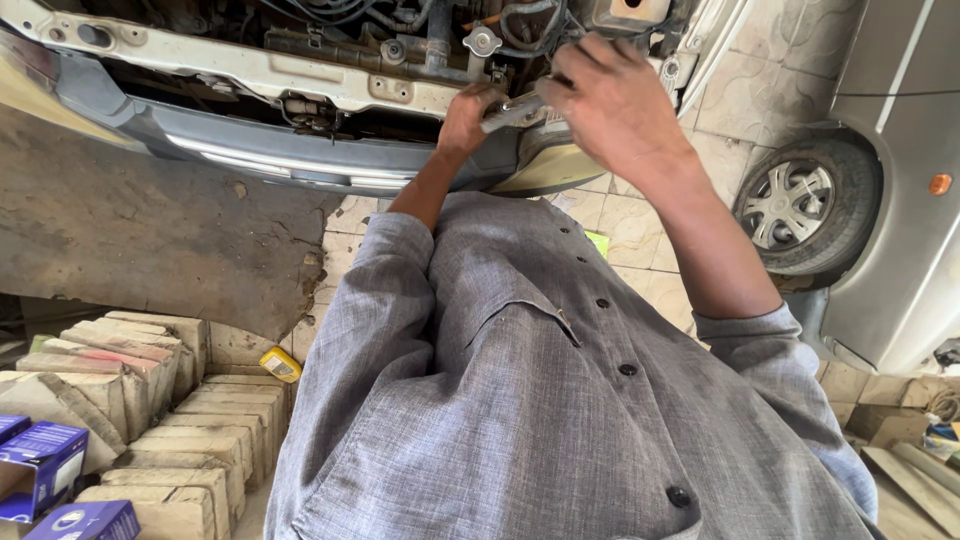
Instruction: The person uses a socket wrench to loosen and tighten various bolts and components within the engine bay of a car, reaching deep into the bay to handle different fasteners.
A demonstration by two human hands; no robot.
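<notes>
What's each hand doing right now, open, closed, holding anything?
Left hand: closed around one end of a metal wrench at the car's engine bay.
Right hand: fingers curled over the wrench's other end, gripping it.

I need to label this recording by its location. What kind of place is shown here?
Probably a car repair workshop. The person's hands work with a metal tool in an open engine bay, a second car's wheel stands close by, and small boxes lie beside stacked bricks.
</notes>
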